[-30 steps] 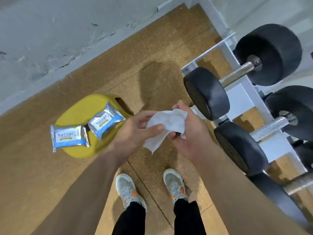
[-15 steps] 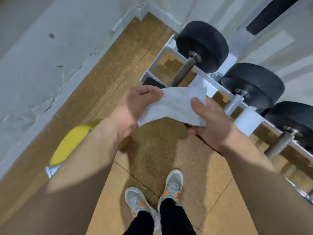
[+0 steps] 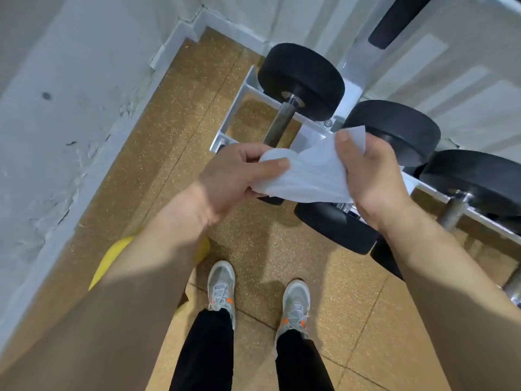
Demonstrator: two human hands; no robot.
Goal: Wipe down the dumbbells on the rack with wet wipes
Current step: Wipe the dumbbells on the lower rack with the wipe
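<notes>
White wet wipe [image 3: 310, 179], one, held spread between left grip [image 3: 231, 179] and right grip [image 3: 372, 179], thumbs pinching its edges, in front of black dumbbells [image 3: 301, 77] with metal handles on white rack [image 3: 234, 108]; speckled cork floor [image 3: 352, 306], yellow object [image 3: 112, 258] partly hidden, grey shoes [image 3: 222, 286].

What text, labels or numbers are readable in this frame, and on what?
None readable.
Black dumbbells on the white rack: no weight numbers show.
Wet wipe, held by left hand and right hand: blank.
Grey shoes: orange marks only, no legible brand.
</notes>
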